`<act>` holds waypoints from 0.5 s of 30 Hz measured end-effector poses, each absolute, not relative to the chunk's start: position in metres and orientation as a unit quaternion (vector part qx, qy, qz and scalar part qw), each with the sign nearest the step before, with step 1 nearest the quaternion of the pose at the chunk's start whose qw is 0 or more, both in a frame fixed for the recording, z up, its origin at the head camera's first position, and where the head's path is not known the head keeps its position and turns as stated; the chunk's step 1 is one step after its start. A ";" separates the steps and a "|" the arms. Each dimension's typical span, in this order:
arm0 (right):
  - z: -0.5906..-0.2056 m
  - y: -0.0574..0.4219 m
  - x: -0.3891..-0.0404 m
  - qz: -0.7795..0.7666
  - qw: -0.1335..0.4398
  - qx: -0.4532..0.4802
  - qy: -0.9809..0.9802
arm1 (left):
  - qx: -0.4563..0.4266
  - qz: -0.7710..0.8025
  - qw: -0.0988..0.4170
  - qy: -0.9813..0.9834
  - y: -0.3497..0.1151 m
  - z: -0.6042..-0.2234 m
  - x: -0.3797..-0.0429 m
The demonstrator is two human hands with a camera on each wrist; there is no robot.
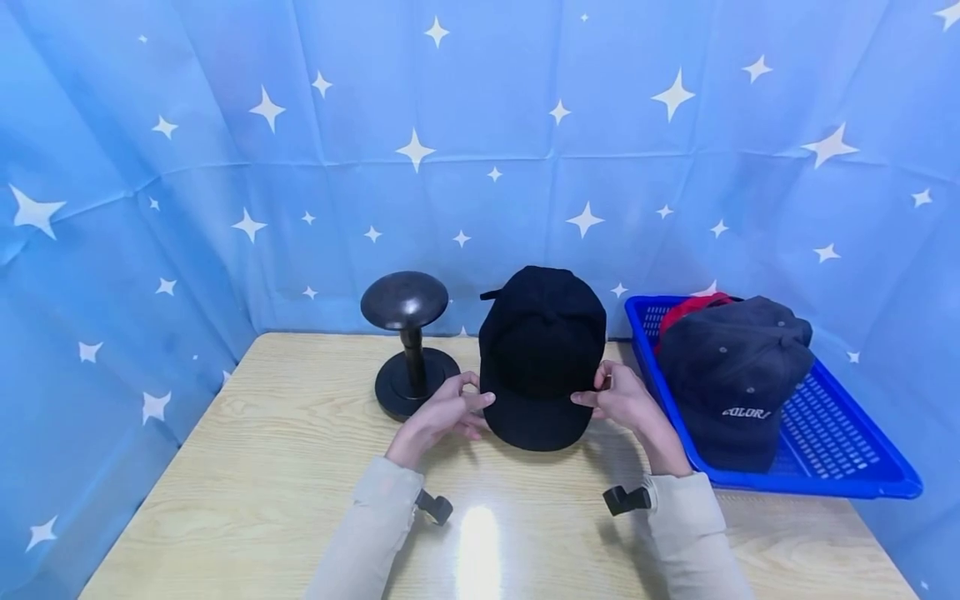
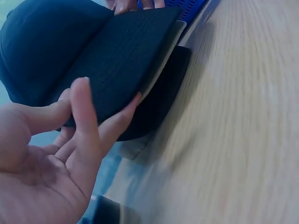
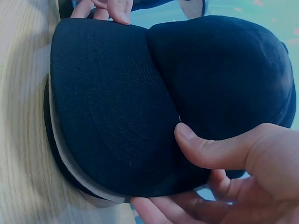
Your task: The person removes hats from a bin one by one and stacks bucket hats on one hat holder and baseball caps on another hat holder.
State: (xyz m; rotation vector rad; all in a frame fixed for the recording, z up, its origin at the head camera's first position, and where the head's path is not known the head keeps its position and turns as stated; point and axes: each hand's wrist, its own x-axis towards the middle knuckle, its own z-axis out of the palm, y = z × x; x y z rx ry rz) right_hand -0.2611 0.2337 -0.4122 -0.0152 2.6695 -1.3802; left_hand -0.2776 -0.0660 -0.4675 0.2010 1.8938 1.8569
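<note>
A black cap (image 1: pixel 543 350) stands upright at the middle of the table, its brim facing me. On the brim's left edge, my left hand (image 1: pixel 450 406) has its thumb above and fingers below. The right hand (image 1: pixel 626 404) pinches the opposite edge the same way, its thumb (image 3: pixel 189 135) near where brim meets crown. Beneath the brim, a pale layer (image 2: pixel 161 63) and a dark rounded shape (image 2: pixel 156 105) show in the left wrist view. Whatever supports the crown is hidden. Left of the cap is a black mushroom-topped hat stand (image 1: pixel 405 304) on a round base.
At the right, a blue plastic basket (image 1: pixel 888 471) holds a dark cap (image 1: pixel 738 375) with white lettering and a red cap (image 1: pixel 686 310) partly behind it. A starry blue curtain (image 1: pixel 495 100) hangs behind the wooden table (image 1: pixel 247 475).
</note>
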 end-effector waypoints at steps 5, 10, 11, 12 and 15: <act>-0.411 0.235 -0.259 -0.459 0.070 -0.005 0.886 | 0.084 0.663 0.195 0.718 -0.062 -0.461 -0.275; -0.412 0.235 -0.259 -0.449 0.053 -0.013 0.892 | 0.073 0.634 0.137 0.758 -0.058 -0.454 -0.272; -0.412 0.235 -0.260 -0.445 0.051 -0.014 0.894 | 0.069 0.628 0.131 0.764 -0.058 -0.453 -0.272; -0.412 0.235 -0.260 -0.440 0.048 -0.014 0.897 | 0.066 0.619 0.125 0.772 -0.058 -0.452 -0.271; -0.412 0.234 -0.260 -0.429 0.042 -0.009 0.902 | 0.055 0.593 0.114 0.795 -0.058 -0.452 -0.270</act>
